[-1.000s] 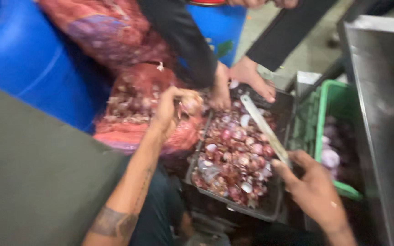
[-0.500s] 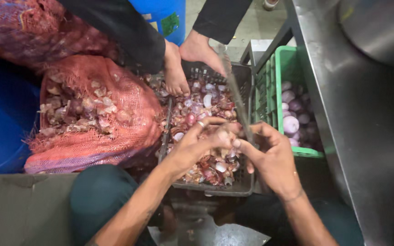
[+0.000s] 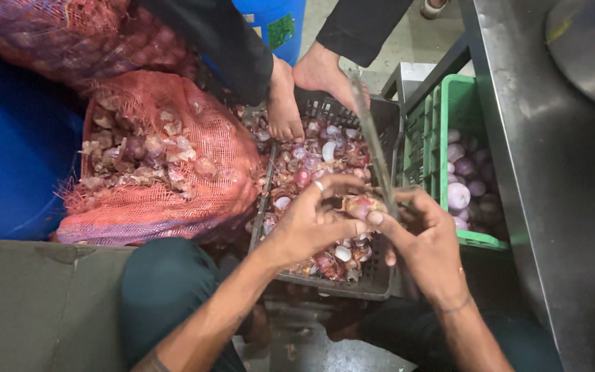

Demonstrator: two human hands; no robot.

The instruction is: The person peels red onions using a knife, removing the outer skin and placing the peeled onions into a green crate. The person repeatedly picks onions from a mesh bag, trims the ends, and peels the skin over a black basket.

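**Peeling an onion over the grey crate**

Holding a small red onion [image 3: 361, 205] between its fingertips, the left hand [image 3: 315, 220] is closing around it from the left, a ring showing on one finger. The right hand [image 3: 427, 241] is gripping a long knife [image 3: 373, 148] by its handle, thumb pressing near the onion, and the blade is pointing up and away toward the far edge of the crate. The onion is sitting between the two hands, touching both, just above the near half of the grey crate [image 3: 379, 284].

The crate is holding a heap of onions and loose skins [image 3: 311, 162]. At its far side, another person in dark sleeves is reaching in: one hand [image 3: 285, 103] is resting on the heap and the other hand [image 3: 325, 72] is hovering just beside it, near the knife tip.

To the left, a red mesh sack [image 3: 163, 158] of onions is lying against the crate, and a second sack [image 3: 70, 34] is lying behind it. A blue drum [image 3: 15, 158] is standing at the far left. To the right of the grey crate, a green crate [image 3: 459, 103] is holding peeled onions [image 3: 461, 186], and a steel counter [image 3: 559, 172] is running along the right edge.
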